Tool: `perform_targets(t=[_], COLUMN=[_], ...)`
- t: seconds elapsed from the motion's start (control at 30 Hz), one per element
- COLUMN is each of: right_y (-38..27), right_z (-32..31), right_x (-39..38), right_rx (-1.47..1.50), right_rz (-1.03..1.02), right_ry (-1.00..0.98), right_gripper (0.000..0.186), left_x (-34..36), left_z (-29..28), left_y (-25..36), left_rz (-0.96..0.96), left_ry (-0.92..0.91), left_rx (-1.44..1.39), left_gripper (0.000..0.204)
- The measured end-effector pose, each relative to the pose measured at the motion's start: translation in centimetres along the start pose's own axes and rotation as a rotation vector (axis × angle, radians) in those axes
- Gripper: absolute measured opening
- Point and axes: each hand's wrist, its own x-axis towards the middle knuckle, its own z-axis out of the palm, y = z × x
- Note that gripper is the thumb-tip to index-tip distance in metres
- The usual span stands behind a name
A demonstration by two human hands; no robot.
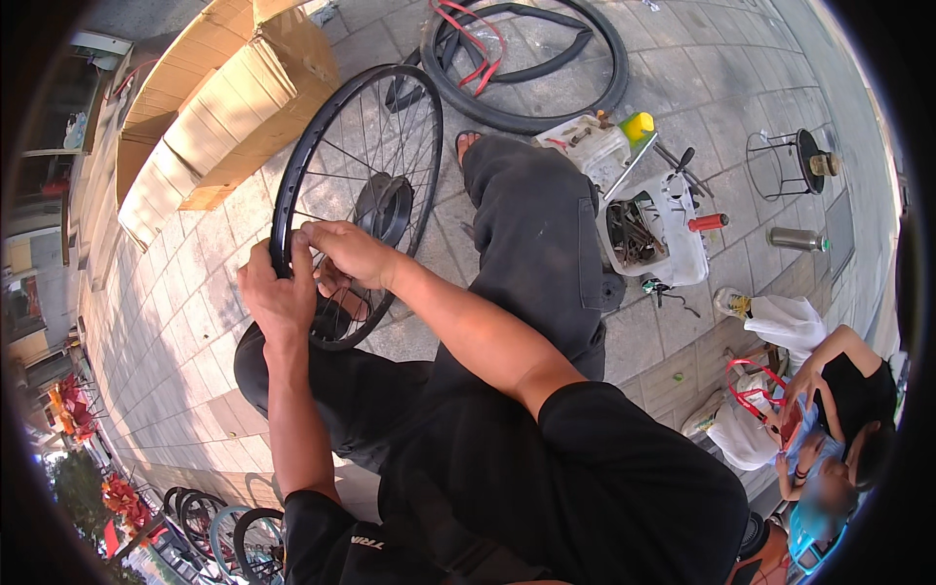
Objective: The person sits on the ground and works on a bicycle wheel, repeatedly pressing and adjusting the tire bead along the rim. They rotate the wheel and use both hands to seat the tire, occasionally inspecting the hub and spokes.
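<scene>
A bare bicycle wheel (285,195) with a black rim, thin spokes and a large black hub (385,208) stands tilted in front of me, its lower part near my bent leg. My left hand (278,291) is closed around the near left side of the rim, thumb on the inner side. Fingers of my right hand (353,255) are bent against the rim's inner side, close to my left thumb. Whether they also pinch a spoke end is hidden. Beyond the wheel, a black tyre (531,125) lies on the paving with a black inner tube (522,12) and a red strip (485,60).
An open cardboard box (229,127) stands far left. To my right are a white tool bin (690,244) full of tools, a yellow container (637,127), a steel flask (798,239) and a stool (807,156). People sit at lower right; bicycles (255,541) stand lower left.
</scene>
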Motion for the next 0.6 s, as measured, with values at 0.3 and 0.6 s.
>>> perform_targets(t=[0.3, 0.6], right_y=[-2.4, 0.5], right_z=[1.1, -0.3], right_x=[-1.2, -0.6], right_rx=[-0.014, 0.132], right_rz=[0.078, -0.008], right_ry=[0.04, 0.119], right_gripper=[0.038, 0.041], left_x=[0.3, -0.1], left_z=[-0.7, 0.1], left_y=[-2.0, -0.1], left_rz=[0.422, 0.332], left_ry=[-0.053, 0.155], left_rx=[-0.182, 0.059], left_gripper=[0.06, 0.043])
